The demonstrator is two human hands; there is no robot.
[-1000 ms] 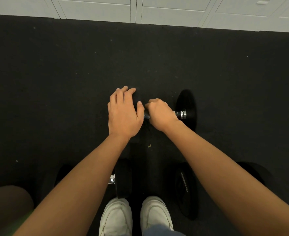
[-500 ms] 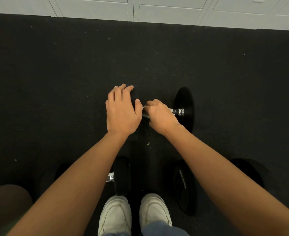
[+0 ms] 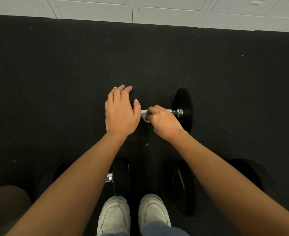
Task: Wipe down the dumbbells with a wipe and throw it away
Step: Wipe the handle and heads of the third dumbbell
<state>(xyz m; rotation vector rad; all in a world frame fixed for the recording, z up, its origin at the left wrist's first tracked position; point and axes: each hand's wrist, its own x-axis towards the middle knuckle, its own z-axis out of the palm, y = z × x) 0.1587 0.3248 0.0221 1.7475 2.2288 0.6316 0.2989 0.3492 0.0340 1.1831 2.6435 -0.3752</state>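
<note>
Far dumbbell [image 3: 182, 109] lies on floor [image 3: 72, 82], beyond shoes [image 3: 133, 215] | right hand [image 3: 164, 122]: fingers curled, pinching white wipe [image 3: 146, 118] round chrome handle [image 3: 171, 111] | left hand [image 3: 121, 113]: fingers straight, together, pressing left end | judged: dumbbell heavy, rigid, liable to roll, so steady it by the head; wipe soft, light.

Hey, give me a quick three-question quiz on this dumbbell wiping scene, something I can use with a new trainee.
1. True or false: the left hand holds the wipe.
2. Which part of the far dumbbell does the right hand grip? A) its chrome handle B) its right head C) neither
3. Fill in: the shoes at the bottom edge are ____ in colour.
Key: 1 false, the right hand holds it; 2 A; 3 white.
</note>
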